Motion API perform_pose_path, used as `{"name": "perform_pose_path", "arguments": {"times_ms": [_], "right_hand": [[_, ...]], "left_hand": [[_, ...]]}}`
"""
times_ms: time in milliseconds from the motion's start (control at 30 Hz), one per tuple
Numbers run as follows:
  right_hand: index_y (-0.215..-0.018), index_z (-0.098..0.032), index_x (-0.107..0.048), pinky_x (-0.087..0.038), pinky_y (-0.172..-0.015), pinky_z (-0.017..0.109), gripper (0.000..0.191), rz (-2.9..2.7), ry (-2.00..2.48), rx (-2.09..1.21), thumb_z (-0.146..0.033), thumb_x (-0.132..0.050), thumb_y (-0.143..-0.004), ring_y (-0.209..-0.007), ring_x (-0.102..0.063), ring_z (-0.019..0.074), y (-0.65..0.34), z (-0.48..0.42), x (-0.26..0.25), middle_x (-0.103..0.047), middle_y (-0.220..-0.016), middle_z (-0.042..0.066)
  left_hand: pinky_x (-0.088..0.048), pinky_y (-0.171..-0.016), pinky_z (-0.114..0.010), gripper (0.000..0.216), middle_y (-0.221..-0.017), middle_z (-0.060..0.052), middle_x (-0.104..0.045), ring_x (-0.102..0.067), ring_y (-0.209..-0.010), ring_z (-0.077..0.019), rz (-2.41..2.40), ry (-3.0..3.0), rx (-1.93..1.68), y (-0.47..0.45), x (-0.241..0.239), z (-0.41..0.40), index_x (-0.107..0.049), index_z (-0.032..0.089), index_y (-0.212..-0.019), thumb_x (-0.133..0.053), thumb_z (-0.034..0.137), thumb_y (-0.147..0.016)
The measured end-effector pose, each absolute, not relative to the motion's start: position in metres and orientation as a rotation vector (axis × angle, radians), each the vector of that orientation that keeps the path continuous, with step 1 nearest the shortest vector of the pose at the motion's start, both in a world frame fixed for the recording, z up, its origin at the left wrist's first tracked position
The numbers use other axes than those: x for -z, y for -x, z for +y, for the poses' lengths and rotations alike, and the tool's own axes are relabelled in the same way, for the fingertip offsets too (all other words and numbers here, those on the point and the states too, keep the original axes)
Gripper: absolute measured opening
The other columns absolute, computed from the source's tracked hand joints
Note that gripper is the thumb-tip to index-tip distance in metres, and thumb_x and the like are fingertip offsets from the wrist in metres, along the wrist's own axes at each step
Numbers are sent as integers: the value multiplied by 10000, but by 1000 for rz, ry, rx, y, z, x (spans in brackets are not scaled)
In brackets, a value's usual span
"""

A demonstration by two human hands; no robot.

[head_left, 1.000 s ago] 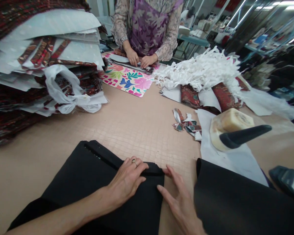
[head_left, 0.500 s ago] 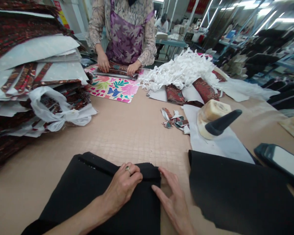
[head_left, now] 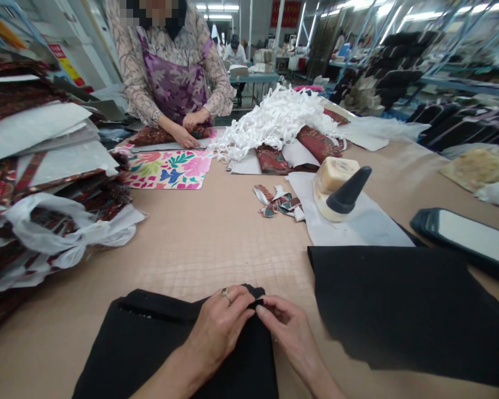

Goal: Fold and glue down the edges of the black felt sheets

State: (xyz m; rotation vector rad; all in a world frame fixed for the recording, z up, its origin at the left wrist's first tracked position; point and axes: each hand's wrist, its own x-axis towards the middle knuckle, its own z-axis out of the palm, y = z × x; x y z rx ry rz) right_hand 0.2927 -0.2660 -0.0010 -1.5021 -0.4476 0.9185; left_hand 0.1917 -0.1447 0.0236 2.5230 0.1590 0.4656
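Observation:
A black fabric piece (head_left: 158,343) lies on the tan table (head_left: 216,238) right in front of me. My left hand (head_left: 222,324), with a ring on one finger, rests on the cloth's top right corner with its fingers curled down over the edge. My right hand (head_left: 289,330) meets it from the right, fingertips pinching the same corner. A second, larger black fabric piece (head_left: 403,310) lies flat to the right, untouched.
Across the table another person (head_left: 172,77) handles dark patterned cloth beside a floral sheet (head_left: 166,169). Stacked patterned fabric and white sheets (head_left: 37,172) fill the left. White strips (head_left: 274,119), scraps (head_left: 278,200), a tan block with a black cone (head_left: 343,185) and a dark flat device (head_left: 468,238) lie right.
My right hand went from lying flat beside the cloth to pinching its corner against my left hand. The view has tilted up, and the other person's hands have shifted on their cloth.

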Motion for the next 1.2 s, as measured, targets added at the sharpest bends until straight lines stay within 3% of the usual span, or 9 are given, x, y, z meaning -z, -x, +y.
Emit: {"name": "perform_pose_path", "arguments": {"times_ms": [367, 533, 667, 800, 1000, 1200], "right_hand": [[-718, -172, -687, -453, -661, 273, 258, -535, 1463, -990, -414, -600, -738, -684, -578, 154, -304, -267, -1, -651, -721, 24], [-740, -168, -675, -460, -601, 256, 272, -446, 1499, -940, -431, -618, -700, -627, -576, 144, -302, -263, -2, -647, -681, 25], [-734, -171, -670, -456, -558, 233, 268, -408, 1491, -864, -430, -649, -668, -595, -565, 131, -301, -261, -4, -638, -658, 20], [-753, -176, -673, -470, -624, 246, 257, -442, 1471, -888, -424, -615, -717, -671, -591, 149, -303, -262, -5, -648, -690, 28], [-842, -191, -695, -476, -693, 282, 296, -530, 1456, -937, -448, -578, -755, -751, -602, 174, -309, -265, -8, -661, -753, 36], [-848, -208, -701, -448, -643, 254, 286, -542, 1422, -1021, -446, -564, -765, -672, -563, 143, -314, -267, -11, -626, -688, 8]], "left_hand": [[-517, -672, -296, 227, -864, -82, -644, -623, -777, -181, -6, -2803, -648, -200, -26, -145, -551, 118, -984, -341, 88, -902], [-476, -635, -241, 206, -747, -37, -594, -575, -670, -137, 287, -2441, -403, -205, -30, -142, -566, 161, -815, -371, 130, -873], [-437, -674, -252, 227, -774, -18, -603, -557, -716, -146, 456, -2176, -126, -208, -42, -137, -589, 176, -838, -386, 261, -894], [-401, -658, -242, 314, -746, -6, -601, -539, -726, -154, 542, -1986, 121, -210, -47, -132, -618, 163, -788, -393, 353, -898], [-371, -647, -227, 250, -743, -2, -590, -516, -724, -151, 542, -1847, 209, -211, -42, -130, -639, 153, -803, -481, 344, -837], [-326, -583, -212, 195, -673, 18, -533, -457, -646, -127, 578, -1817, 237, -212, -38, -130, -632, 155, -810, -517, 313, -798]]}}
